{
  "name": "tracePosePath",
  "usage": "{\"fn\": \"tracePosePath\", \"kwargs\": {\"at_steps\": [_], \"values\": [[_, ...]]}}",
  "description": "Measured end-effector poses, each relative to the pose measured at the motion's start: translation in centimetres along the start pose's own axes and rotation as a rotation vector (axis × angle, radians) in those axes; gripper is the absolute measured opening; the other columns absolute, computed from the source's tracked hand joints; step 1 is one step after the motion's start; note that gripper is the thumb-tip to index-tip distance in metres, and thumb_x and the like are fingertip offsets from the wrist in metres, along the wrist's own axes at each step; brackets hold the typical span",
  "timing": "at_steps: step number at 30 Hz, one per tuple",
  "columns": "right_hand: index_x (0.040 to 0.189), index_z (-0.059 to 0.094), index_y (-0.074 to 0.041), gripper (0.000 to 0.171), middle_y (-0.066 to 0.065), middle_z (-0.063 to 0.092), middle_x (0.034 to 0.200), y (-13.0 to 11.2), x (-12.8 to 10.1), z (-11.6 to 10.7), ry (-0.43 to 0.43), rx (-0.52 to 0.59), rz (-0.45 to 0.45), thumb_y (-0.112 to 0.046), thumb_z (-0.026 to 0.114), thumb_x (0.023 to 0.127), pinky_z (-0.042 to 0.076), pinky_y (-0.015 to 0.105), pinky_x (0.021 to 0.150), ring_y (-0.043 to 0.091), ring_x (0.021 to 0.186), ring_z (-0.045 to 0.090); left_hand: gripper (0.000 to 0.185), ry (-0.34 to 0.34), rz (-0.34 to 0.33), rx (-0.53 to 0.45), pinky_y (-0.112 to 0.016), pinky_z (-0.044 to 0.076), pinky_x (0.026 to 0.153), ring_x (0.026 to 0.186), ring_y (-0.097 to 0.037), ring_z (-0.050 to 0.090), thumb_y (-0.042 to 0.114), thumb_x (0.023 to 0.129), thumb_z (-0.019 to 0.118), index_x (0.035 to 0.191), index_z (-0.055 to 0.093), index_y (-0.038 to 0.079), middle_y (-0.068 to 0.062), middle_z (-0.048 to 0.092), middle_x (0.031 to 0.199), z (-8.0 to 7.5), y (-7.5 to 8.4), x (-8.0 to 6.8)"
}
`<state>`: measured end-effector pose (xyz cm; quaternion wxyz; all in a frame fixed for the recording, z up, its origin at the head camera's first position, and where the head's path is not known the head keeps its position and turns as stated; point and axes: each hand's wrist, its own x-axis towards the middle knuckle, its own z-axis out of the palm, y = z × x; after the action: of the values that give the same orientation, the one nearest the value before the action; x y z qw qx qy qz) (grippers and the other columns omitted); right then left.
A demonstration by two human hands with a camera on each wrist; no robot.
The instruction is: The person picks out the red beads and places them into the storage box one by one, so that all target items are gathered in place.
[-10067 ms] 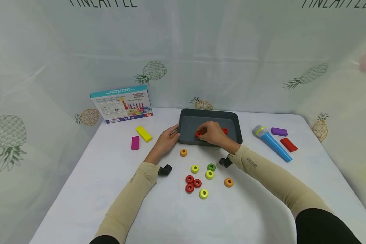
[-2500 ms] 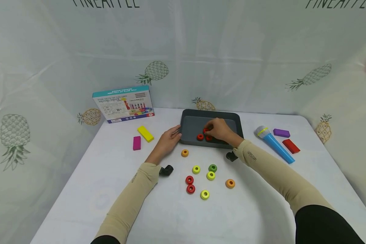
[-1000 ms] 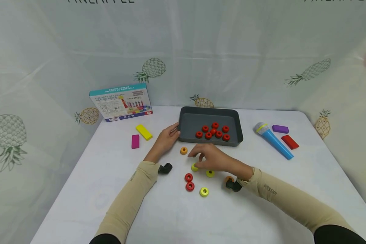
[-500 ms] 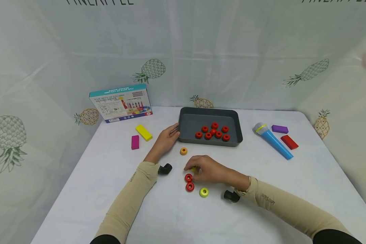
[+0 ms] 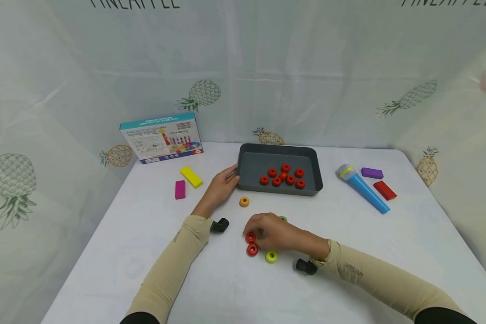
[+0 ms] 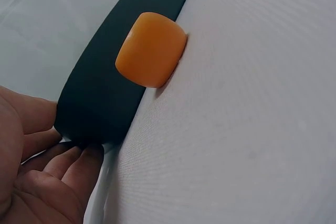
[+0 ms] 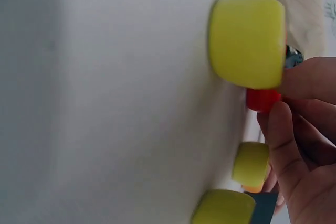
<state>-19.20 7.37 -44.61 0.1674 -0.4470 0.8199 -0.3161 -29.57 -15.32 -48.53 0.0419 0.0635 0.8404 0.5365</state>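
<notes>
My left hand [image 5: 220, 185] grips the left side of the dark grey tray [image 5: 251, 155]; the left wrist view shows thumb and fingers at the tray's end wall [image 6: 100, 93]. Several red ring beads [image 5: 290, 180] lie in the tray. On the white table, my right hand [image 5: 275, 231] pinches a red bead [image 5: 250, 237] between thumb and fingertip, as the right wrist view of this red bead [image 7: 262, 99] shows. Just in front of it lies another red bead [image 5: 252, 249]. A yellow bead [image 5: 271, 257] sits near the hand, and a green bead [image 5: 283, 218] is partly hidden behind it.
An orange bead [image 5: 244, 201] lies in front of the tray. On the left are a yellow block [image 5: 191, 177], a magenta block [image 5: 180, 189] and a toy box [image 5: 162, 138]. A blue toy microphone [image 5: 364, 189], purple block [image 5: 372, 173] and red block [image 5: 385, 190] lie right.
The red beads in the tray have become more, and one red bead has gone from the table group. My right hand has moved from the tray to the table's red beads; the left stays.
</notes>
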Motion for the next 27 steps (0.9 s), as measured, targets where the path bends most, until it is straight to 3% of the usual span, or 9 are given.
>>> {"fn": "tracePosePath", "kwargs": {"at_steps": [13, 27], "values": [[0.105, 0.077, -0.011, 0.022, -0.002, 0.071, 0.101, 0.0, -0.1, 0.3, -0.006, -0.021, -0.016, -0.001, 0.074, 0.086, 0.054, 0.017, 0.073, 0.015, 0.080, 0.064, 0.053, 0.011, 0.011, 0.000, -0.037, 0.043, 0.118, 0.142, -0.017, 0.050, 0.026, 0.106, 0.055, 0.156, 0.041, 0.019, -0.004, 0.042, 0.161, 0.3, 0.0, 0.2], [0.105, 0.078, -0.006, 0.024, 0.000, 0.072, 0.101, 0.1, 0.5, -2.0, 0.067, -0.010, -0.065, 0.003, 0.075, 0.083, 0.062, 0.024, 0.075, 0.012, 0.089, 0.065, 0.053, 0.003, -0.007, 0.002, -0.037, 0.042, 0.118, 0.142, -0.017, 0.049, 0.027, 0.106, 0.055, 0.157, 0.040, 0.019, -0.004, 0.040, 0.162, 0.2, 0.0, 0.1]]}}
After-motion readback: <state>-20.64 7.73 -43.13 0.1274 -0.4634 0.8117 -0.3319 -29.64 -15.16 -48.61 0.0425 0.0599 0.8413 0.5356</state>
